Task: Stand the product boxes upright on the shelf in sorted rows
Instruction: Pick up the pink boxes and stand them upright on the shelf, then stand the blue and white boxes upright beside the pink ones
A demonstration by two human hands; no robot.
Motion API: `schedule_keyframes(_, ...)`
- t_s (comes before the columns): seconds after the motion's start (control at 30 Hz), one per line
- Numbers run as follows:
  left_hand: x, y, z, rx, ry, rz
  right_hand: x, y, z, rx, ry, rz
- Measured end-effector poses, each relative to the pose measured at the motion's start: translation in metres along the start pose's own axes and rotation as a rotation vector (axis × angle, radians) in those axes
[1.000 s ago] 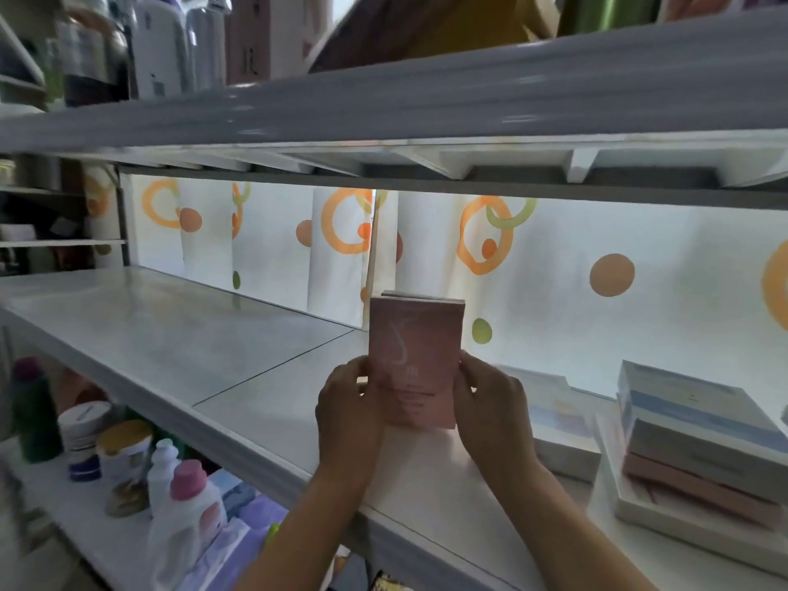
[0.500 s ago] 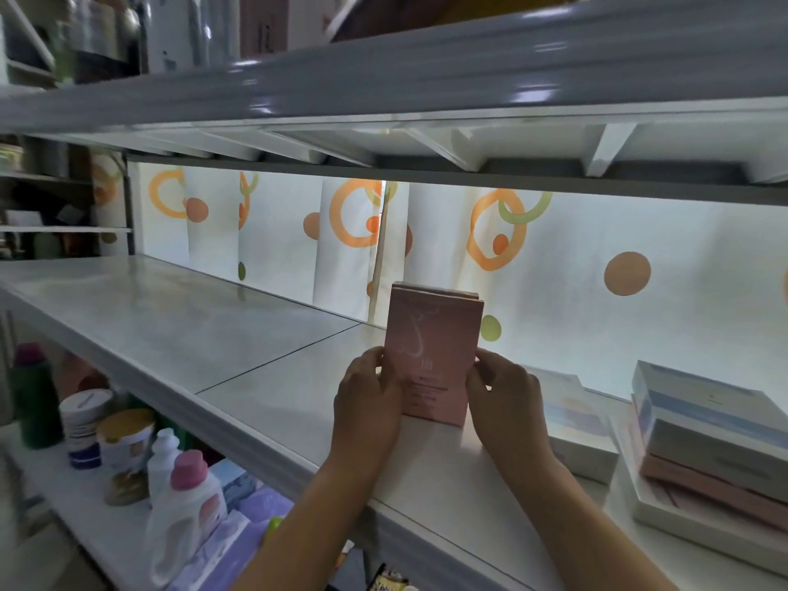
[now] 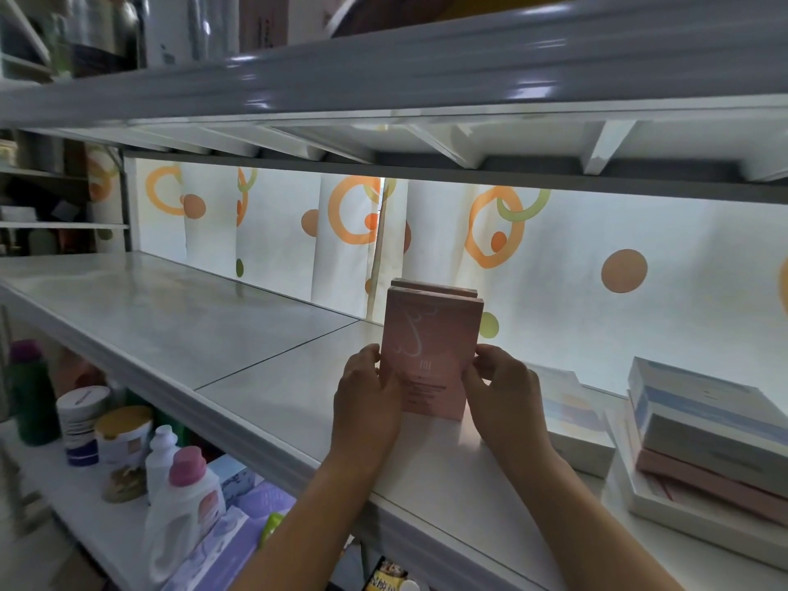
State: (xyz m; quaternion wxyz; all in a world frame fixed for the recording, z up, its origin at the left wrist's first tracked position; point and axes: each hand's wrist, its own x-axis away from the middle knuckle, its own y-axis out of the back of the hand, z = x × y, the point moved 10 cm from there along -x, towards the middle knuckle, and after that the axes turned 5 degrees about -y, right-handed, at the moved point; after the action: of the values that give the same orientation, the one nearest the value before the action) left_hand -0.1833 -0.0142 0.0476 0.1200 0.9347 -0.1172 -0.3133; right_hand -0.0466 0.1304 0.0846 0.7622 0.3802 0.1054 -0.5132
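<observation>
While both hands reached over the front lip of the shelf (image 3: 179,330), they held a pink box (image 3: 430,356) between them. The left hand (image 3: 366,398) gripped its left edge, fingers curled around the side and thumb on the front face; the right hand (image 3: 507,390) pinched the right edge with curled fingertips. Between the palms the box stood upright on the shelf board, long axis vertical, broad front face turned toward the person and its top tipped slightly toward the right hand. A second pink box (image 3: 430,287) of the same kind stood directly behind it, only its top edge showing. On the front a large pale flourish like a letter S ran down the upper half; lower down "101" could be made out, and the smaller lines beneath it were too fine to read.

Just beyond the right hand a white box with blue and yellow print (image 3: 567,415) lay flat. Farther out on that side a stack of flat boxes (image 3: 703,437), blue-and-white over pink, rested on a white tray (image 3: 665,509). Behind the hands hung a white curtain (image 3: 597,258) with orange and green rings and dots. Below the left hand, on a lower shelf, stood a white bottle with a pink cap (image 3: 187,501) and several jars (image 3: 123,437), labels illegible.
</observation>
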Motion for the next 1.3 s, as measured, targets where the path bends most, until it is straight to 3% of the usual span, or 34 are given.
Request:
schedule_keyframes(0.33, 0.001, 0.001, 0.007, -0.012, 0.057, -0.002, 0.0, 0.003, -0.001, 0.018, -0.032, -0.005)
schedule_keyframes(0.6, 0.019, 0.033, 0.0, 0.014, 0.104, -0.199, 0.006, 0.019, -0.003, 0.034, -0.028, -0.076)
schedule_keyframes(0.8, 0.04, 0.011, -0.039, 0.007, -0.039, -0.023, 0.024, 0.044, 0.012, 0.059, 0.034, -0.151)
schedule_keyframes(0.93, 0.06, -0.02, -0.077, -0.041, -0.261, 0.141, 0.031, 0.073, 0.005, 0.069, -0.005, -0.232)
schedule_keyframes(1.03, 0.07, -0.043, -0.093, -0.021, -0.318, 0.269, 0.038, 0.094, 0.0, 0.197, 0.027, -0.246)
schedule_keyframes(1.13, 0.073, -0.06, -0.104, -0.025, -0.316, 0.278, 0.044, 0.105, -0.011, 0.374, 0.05, -0.158)
schedule_keyframes(1.3, 0.077, -0.076, -0.106, -0.155, -0.374, 0.255, 0.056, 0.111, -0.027, 0.468, 0.071, -0.016)
